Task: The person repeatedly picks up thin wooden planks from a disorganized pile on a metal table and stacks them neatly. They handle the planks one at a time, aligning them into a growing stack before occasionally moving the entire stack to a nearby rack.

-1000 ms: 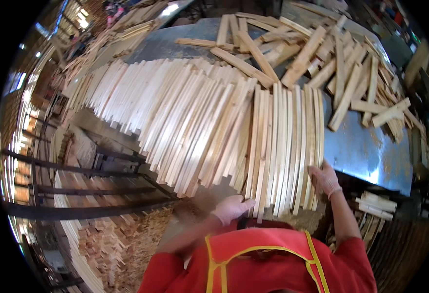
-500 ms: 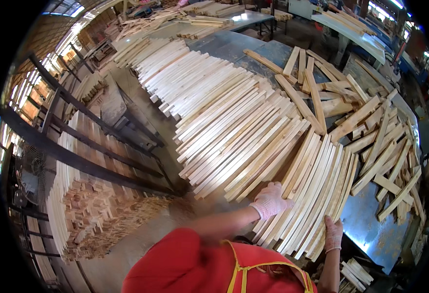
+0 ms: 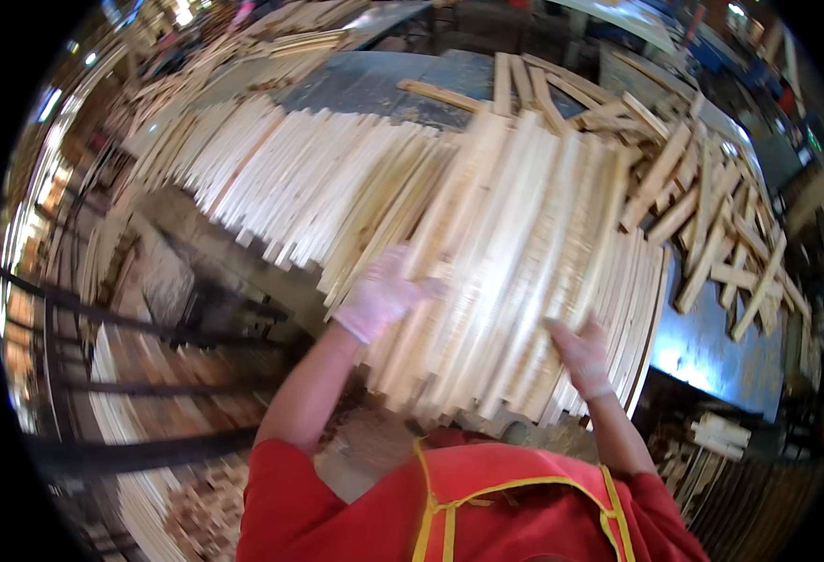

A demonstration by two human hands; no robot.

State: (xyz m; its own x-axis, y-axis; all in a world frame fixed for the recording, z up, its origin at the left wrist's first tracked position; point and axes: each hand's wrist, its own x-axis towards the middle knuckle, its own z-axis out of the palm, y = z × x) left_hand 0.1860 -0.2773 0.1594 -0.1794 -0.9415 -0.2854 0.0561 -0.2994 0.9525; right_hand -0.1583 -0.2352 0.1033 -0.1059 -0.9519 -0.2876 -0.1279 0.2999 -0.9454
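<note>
The bundle of pale wooden strips (image 3: pixel 496 272) lies between my two hands, its lengths running away from me and its near ends jutting out toward my waist, uneven and blurred. My grip is clamped on it from both sides, nearer my end than the far one. My left hand (image 3: pixel 384 295), in a thin pale glove, presses the left edge, its thumb reaching over the top. My right hand (image 3: pixel 582 358), gloved too, bears on the right edge with the thumb on the upper face; how far the fingers wrap underneath I cannot tell.

Just beside the bundle on the right, partly behind my right hand, is a band of slimmer-looking strips (image 3: pixel 632 295). On the left, a long row of strips (image 3: pixel 285 187) stretches away, side by side. Farther right, loose boards (image 3: pixel 702 211) lie crisscrossed on the metal counter (image 3: pixel 712 351), whose bare surface shines. Below on my left are dark rails (image 3: pixel 140 454) and stacked timber (image 3: pixel 210 506). Nearest me is my red apron (image 3: pixel 515 478) with yellow trim.
</note>
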